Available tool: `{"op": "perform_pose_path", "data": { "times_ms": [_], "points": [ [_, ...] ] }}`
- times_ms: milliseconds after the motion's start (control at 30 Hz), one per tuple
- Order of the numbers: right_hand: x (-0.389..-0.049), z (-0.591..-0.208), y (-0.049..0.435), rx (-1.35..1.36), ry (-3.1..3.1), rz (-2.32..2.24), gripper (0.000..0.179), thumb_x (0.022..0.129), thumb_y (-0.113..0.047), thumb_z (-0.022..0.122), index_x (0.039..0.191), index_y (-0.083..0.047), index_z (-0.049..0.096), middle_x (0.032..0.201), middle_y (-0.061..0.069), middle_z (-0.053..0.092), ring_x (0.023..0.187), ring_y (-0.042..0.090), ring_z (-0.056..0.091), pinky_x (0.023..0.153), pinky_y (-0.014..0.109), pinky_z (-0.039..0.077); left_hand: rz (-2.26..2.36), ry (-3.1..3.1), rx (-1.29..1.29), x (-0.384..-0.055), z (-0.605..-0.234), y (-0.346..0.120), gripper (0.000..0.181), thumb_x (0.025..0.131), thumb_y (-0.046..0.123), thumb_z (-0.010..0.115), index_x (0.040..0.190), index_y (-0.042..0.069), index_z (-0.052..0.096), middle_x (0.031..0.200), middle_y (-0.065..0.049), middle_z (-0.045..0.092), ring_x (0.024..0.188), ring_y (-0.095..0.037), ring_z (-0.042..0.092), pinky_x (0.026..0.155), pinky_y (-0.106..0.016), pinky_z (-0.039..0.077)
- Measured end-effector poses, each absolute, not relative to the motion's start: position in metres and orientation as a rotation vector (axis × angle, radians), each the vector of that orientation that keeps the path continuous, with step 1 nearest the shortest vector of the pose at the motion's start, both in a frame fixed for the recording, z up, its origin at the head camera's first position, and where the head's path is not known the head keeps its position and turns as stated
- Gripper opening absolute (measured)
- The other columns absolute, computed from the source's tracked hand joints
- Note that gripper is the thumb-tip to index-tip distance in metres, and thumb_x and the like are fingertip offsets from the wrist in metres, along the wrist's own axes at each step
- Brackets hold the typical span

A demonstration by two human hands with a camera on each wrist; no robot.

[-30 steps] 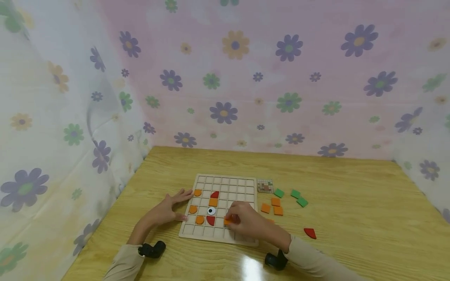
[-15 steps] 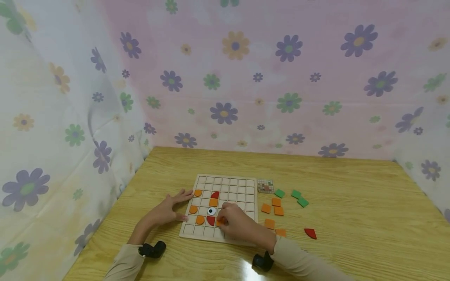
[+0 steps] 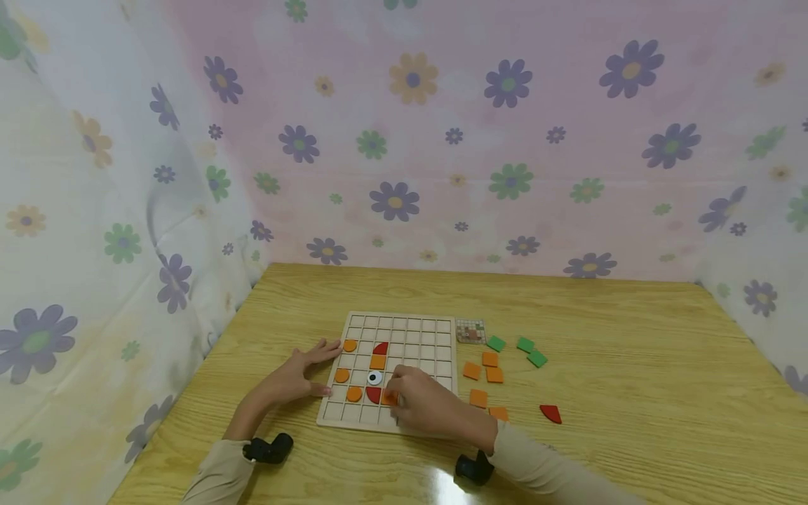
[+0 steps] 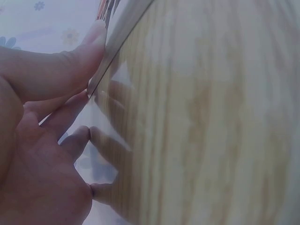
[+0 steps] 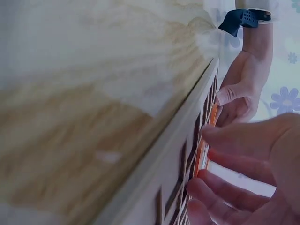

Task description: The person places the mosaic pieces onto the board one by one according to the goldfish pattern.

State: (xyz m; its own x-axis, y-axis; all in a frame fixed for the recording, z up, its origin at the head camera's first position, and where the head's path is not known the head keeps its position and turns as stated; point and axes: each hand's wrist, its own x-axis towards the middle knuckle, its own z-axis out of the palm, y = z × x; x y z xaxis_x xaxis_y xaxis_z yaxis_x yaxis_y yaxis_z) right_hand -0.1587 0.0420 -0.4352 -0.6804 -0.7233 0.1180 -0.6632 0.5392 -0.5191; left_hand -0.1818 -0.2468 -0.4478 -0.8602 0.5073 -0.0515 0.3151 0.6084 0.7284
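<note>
A wooden grid board (image 3: 421, 338) lies on the table with orange discs, red quarter-circles, an orange square and a white eye piece (image 3: 374, 377) in its cells. My left hand (image 3: 285, 380) rests at the board's left edge, fingers spread and thumb touching the rim. Over the lower middle of the board, my right hand (image 3: 428, 401) pinches an orange square tile (image 3: 388, 398), right beside the lower red quarter-circle (image 3: 374, 395). The right wrist view shows thumb and fingertips close against the board's surface around orange pieces. My right hand hides the board's lower right cells.
Right of the board lie several loose orange squares (image 3: 477, 398), green squares (image 3: 536, 358) and a red quarter-circle (image 3: 551, 414). A small pattern card (image 3: 470, 331) sits at the board's upper right edge. Floral cloth (image 3: 480, 168) walls the table at the back and sides.
My right hand has moved left across the board with the orange tile, up to the lower red quarter-circle. My left hand stays at the board's edge. The head view has shifted slightly.
</note>
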Motion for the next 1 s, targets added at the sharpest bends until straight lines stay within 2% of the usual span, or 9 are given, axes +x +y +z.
{"op": "perform_pose_path", "data": {
  "times_ms": [200, 433, 700, 1000],
  "points": [
    [-0.159, -0.43, 0.058, -1.292, 2.627, -0.79, 0.014, 0.084, -0.013, 0.07, 0.098, -0.013, 0.072, 0.098, -0.002, 0.056, 0.087, 0.008, 0.05, 0.071, 0.02, 0.048, 1.108, 2.573, 0.665, -0.181, -0.447, -0.248, 0.076, 0.081, 0.018, 0.075, 0.145, 0.004, 0.037, 0.153, -0.016, 0.025, 0.141, -0.04, 0.008, 0.103, -0.067, -0.013],
    [-0.161, -0.419, 0.088, -1.266, 2.608, -0.798, 0.018, 0.085, -0.012, 0.07, 0.103, -0.009, 0.07, 0.101, -0.001, 0.055, 0.09, 0.012, 0.052, 0.072, 0.022, 0.05, 1.11, 2.573, 0.674, -0.181, -0.447, -0.249, 0.075, 0.081, 0.019, 0.074, 0.145, 0.005, 0.037, 0.153, -0.015, 0.026, 0.141, -0.039, 0.008, 0.103, -0.067, -0.013],
    [-0.162, -0.412, 0.125, -1.212, 2.624, -0.783, 0.02, 0.085, -0.011, 0.07, 0.105, -0.007, 0.069, 0.103, 0.001, 0.054, 0.086, 0.018, 0.056, 0.068, 0.024, 0.05, 1.153, 2.545, 0.668, -0.18, -0.446, -0.247, 0.076, 0.08, 0.015, 0.075, 0.145, 0.005, 0.037, 0.152, -0.016, 0.026, 0.141, -0.04, 0.008, 0.102, -0.067, -0.014],
    [-0.164, -0.412, 0.154, -1.219, 2.676, -0.764, 0.021, 0.084, -0.009, 0.07, 0.105, -0.008, 0.069, 0.099, 0.001, 0.056, 0.084, 0.015, 0.057, 0.067, 0.026, 0.05, 1.117, 2.577, 0.658, -0.182, -0.449, -0.248, 0.078, 0.08, 0.019, 0.075, 0.146, 0.006, 0.036, 0.153, -0.014, 0.025, 0.141, -0.038, 0.009, 0.103, -0.067, -0.013]
  ]
}}
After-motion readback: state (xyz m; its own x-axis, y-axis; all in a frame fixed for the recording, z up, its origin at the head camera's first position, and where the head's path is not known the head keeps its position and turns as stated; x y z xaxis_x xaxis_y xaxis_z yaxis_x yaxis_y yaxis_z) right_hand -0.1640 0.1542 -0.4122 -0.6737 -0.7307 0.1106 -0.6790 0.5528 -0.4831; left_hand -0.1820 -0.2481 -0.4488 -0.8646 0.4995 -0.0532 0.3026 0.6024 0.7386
